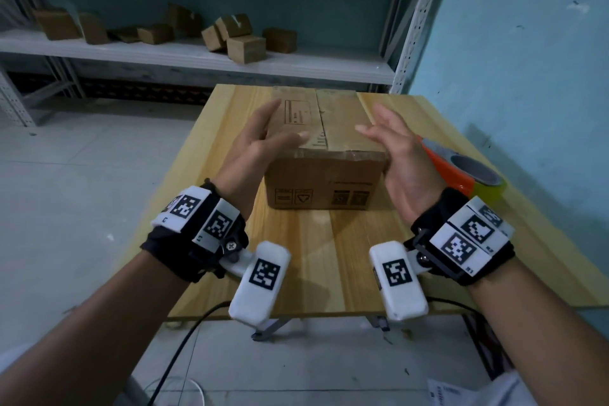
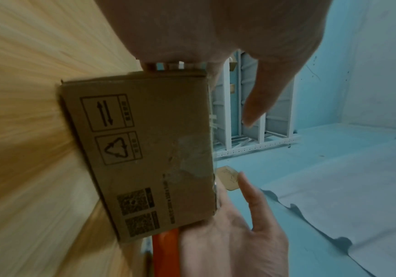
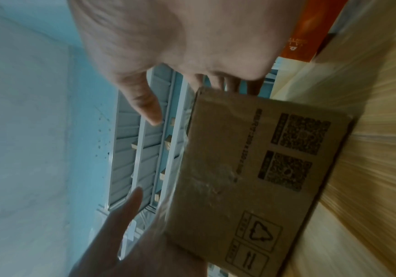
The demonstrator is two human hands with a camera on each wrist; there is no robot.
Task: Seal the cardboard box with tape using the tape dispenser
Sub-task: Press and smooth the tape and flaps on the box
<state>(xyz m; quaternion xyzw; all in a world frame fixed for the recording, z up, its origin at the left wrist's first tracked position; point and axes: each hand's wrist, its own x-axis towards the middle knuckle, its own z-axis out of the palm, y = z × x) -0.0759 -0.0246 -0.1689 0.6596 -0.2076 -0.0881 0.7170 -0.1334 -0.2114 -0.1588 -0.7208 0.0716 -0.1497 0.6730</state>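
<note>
1. Steadying comes first: the left hand and right hand flank the cardboard box with fingers spread, holding nothing; contact is unclear.
2. Press both flaps flat along the centre seam (it looks untaped); the box sits mid-table.
3. Reach right for the tape dispenser, just beside the box.

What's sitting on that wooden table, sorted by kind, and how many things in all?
Brown cardboard box: 1
Orange tape dispenser with a yellow-green tape roll: 1
Total on the light wooden table: 2
</note>
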